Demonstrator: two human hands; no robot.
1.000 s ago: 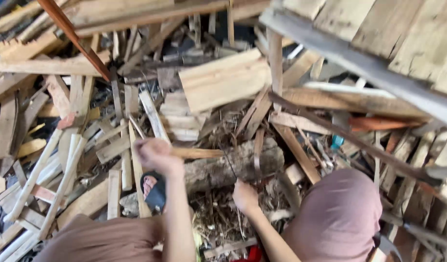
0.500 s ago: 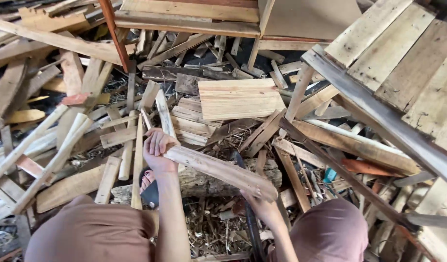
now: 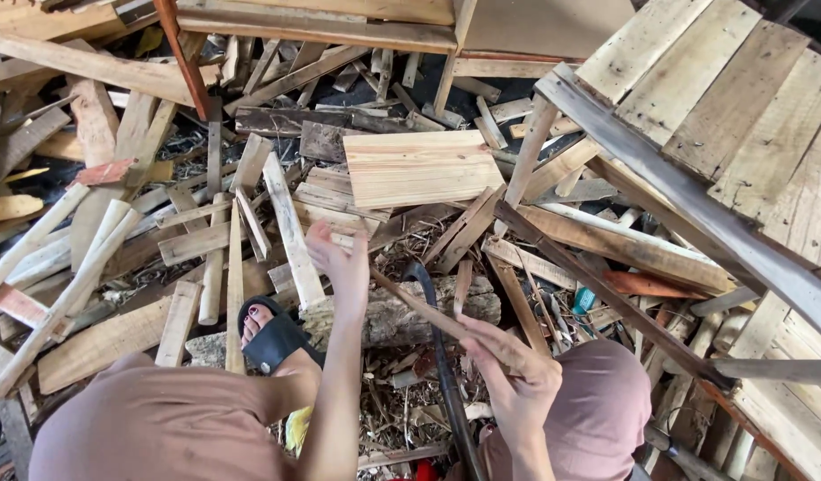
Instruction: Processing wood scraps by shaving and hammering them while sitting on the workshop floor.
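While half a second ago the left hand [image 3: 339, 258] clasped the upper end of the stick [image 3: 419, 307] above the log [image 3: 401, 312], it now stands spread-fingered just off that end, its grip released. The right hand [image 3: 517, 374] alone keeps the stick, fingers closed round its lower end near the right knee [image 3: 588, 401]. From there the stick slants up and left across the log, its top end close to the left palm but apart from it, as far as I can tell. So the stick's weight has passed wholly to 1 hand, and the left is free. A dark curved blade [image 3: 437, 356] lies against the log's near side, beneath the stick. Left of the log, a sandalled foot [image 3: 272, 334] rests on the scrap wood. Beyond the log lies a pale board [image 3: 419, 169].
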